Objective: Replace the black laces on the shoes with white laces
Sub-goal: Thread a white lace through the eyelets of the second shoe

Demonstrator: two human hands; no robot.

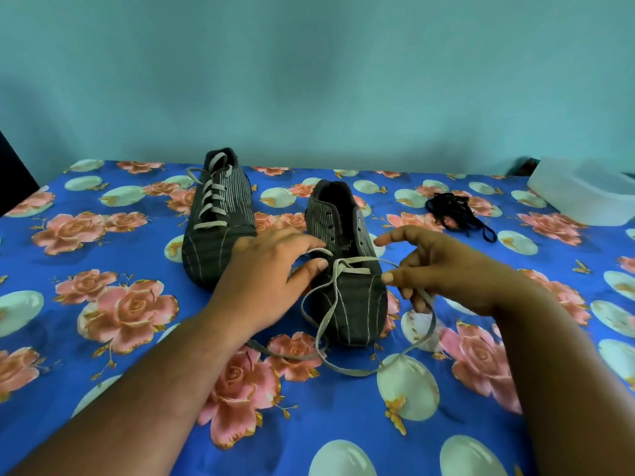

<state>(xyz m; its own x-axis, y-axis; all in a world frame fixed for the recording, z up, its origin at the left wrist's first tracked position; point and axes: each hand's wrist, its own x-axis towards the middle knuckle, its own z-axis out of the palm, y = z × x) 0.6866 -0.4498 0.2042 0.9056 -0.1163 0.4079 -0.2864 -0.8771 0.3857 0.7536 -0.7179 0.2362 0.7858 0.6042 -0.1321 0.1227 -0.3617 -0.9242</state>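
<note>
white lace [343,367] trails lower centre | right hand [446,269] pinches one end; left hand [271,273] flat, steadying near shoe [347,269], centre | draw ends even before next eyelets | laced shoe [218,218], black laces [457,211] farther back

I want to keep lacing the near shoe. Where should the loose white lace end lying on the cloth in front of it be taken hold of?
Pinch the white lace close to its free tip, from above with thumb and forefinger: it lies flat and limp on the floral cloth, so a grip further back would likely leave the tip too floppy to aim at an eyelet of the near shoe.
</note>
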